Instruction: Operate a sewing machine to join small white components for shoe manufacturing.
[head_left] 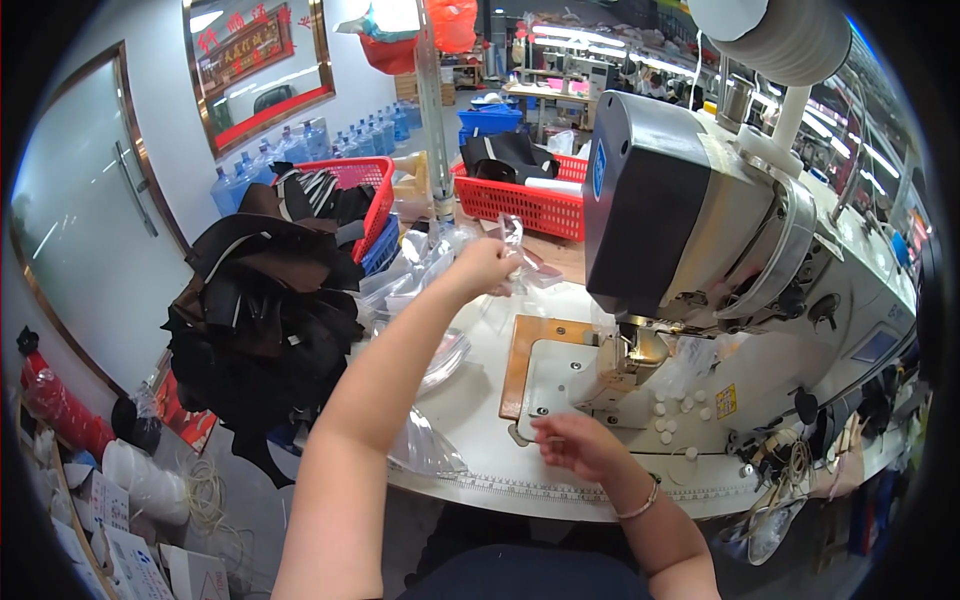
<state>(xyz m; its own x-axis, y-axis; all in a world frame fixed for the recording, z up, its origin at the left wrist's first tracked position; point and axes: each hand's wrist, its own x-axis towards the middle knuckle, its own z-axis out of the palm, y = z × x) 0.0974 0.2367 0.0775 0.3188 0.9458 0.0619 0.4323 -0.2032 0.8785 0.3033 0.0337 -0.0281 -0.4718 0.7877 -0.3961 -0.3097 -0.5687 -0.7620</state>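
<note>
My left hand (487, 268) is stretched out over the far left part of the sewing table and closed on a clear plastic piece (512, 232), which sticks out past the fingers. More clear plastic sheets (405, 285) lie in a loose heap beside and below that forearm. My right hand (582, 447) hovers at the near side of the sewing machine's metal plate (560, 378), fingers loosely bent and apart, with nothing visible in them. Above and to its right stands the industrial sewing machine (690, 210), its needle area (628, 362) at the plate's right.
A big pile of dark cut pieces (270, 300) hangs over the table's left side. Red baskets (530, 205) stand behind, near an upright metal pole (437, 120). Small white discs (668, 424) lie right of the plate. A measuring tape (560, 491) runs along the front edge.
</note>
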